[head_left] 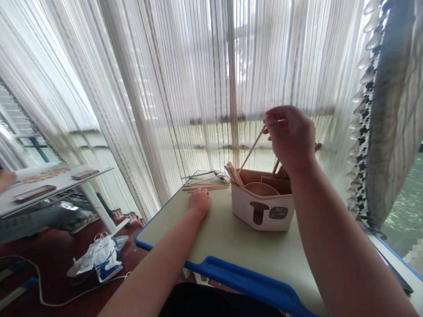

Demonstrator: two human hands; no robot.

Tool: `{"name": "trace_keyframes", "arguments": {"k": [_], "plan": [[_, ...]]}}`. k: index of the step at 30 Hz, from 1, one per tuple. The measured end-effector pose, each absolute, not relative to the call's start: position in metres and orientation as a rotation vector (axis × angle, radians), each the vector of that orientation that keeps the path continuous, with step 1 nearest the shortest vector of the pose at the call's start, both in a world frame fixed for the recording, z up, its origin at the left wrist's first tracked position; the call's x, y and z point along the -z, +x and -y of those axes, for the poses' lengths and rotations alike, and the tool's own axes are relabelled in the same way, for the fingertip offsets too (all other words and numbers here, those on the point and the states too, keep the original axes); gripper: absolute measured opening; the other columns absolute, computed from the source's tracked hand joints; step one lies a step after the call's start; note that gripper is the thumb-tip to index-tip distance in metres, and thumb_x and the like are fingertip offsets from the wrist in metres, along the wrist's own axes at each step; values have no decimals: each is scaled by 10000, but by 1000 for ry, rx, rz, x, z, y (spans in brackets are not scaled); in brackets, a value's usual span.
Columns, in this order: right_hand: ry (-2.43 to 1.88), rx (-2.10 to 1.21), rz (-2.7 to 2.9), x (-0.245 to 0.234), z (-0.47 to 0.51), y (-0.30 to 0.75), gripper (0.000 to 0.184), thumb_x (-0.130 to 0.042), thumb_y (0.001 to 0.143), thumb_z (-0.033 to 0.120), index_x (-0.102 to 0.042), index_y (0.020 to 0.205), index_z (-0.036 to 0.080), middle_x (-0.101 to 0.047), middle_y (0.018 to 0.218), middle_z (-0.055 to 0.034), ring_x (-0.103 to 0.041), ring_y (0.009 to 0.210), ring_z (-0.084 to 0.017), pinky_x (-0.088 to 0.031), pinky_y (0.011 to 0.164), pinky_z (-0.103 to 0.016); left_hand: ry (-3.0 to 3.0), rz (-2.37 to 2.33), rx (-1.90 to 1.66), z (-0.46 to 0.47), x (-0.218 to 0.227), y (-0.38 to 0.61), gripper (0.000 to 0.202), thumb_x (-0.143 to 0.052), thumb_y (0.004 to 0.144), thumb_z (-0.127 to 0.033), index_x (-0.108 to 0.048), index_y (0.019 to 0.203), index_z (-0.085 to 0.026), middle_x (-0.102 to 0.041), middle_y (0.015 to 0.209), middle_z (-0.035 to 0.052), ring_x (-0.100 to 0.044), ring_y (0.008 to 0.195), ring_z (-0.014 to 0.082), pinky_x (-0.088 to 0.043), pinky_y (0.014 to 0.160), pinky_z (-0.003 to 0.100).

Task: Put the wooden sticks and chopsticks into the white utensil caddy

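My right hand is raised above a white box with a brown inside, pinching the upper end of a thin wooden chopstick. The chopstick slants down to the box's left corner, where a bundle of light wooden sticks stands. A round brown bowl and dark wooden handles, partly hidden by my wrist, are also in the box. My left hand rests on the table with its fingers curled in, just in front of several loose chopsticks lying flat. No object shows in it.
Metal utensils lie behind the loose chopsticks. The table has a blue edge; a dark flat object sits at its right. Sheer curtains hang behind. At left, another person's hand is over a white table; bags and a cable are on the floor.
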State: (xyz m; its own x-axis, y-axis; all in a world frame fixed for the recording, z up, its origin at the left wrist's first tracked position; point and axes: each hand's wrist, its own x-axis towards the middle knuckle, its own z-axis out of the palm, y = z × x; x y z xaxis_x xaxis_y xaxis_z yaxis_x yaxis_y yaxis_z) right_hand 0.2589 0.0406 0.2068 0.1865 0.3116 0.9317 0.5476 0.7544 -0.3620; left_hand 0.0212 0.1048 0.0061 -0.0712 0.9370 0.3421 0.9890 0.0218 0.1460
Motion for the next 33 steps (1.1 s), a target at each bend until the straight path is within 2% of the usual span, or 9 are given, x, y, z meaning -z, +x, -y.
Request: {"name": "trace_keyframes", "arguments": {"k": [6, 11, 14, 22, 27, 33], "plan": [[-642, 206, 1237, -214, -38, 278, 173, -471, 834, 215, -589, 930, 133, -615, 811, -57, -593, 578, -97, -422, 446, -215, -2034, 2091, 525, -108, -2, 19, 227, -450, 816, -273, -601, 958, -180, -581, 1032, 106, -519, 994, 233, -412, 861, 341], [-527, 208, 1180, -220, -29, 294, 172, -463, 804, 147, -600, 908, 139, -603, 770, -45, -594, 562, -103, -427, 428, -230, -2029, 2075, 529, -110, -1, 18, 229, -445, 815, -278, -602, 947, -176, -581, 1014, 108, -525, 967, 236, -420, 829, 344], [-480, 184, 1150, -222, -24, 298, 158, -482, 803, 161, -611, 891, 138, -597, 739, -42, -584, 536, -101, -423, 410, -237, -2024, 2069, 538, -110, 0, 18, 226, -449, 810, -274, -602, 943, -172, -583, 1010, 108, -523, 968, 234, -415, 838, 342], [-552, -32, 1233, -221, -26, 295, 127, -554, 782, 212, -607, 864, 130, -603, 717, -34, -617, 548, -118, -475, 412, -232, -2020, 2107, 528, -109, -2, 19, 230, -457, 814, -278, -606, 953, -171, -581, 1012, 106, -524, 975, 232, -412, 848, 336], [-648, 12, 1256, -221, -24, 293, 157, -560, 786, 236, -602, 897, 133, -621, 767, -33, -626, 583, -106, -488, 429, -202, -2039, 2109, 543, -107, -4, 20, 236, -450, 823, -270, -602, 971, -169, -579, 1031, 116, -519, 993, 233, -397, 869, 345], [-818, 24, 1504, -217, -26, 285, 208, -576, 777, 271, -626, 919, 128, -654, 770, -55, -631, 597, -129, -506, 480, -239, -2049, 2091, 552, -108, -2, 18, 229, -453, 816, -279, -602, 949, -168, -584, 1003, 118, -522, 975, 240, -404, 845, 349]]}}
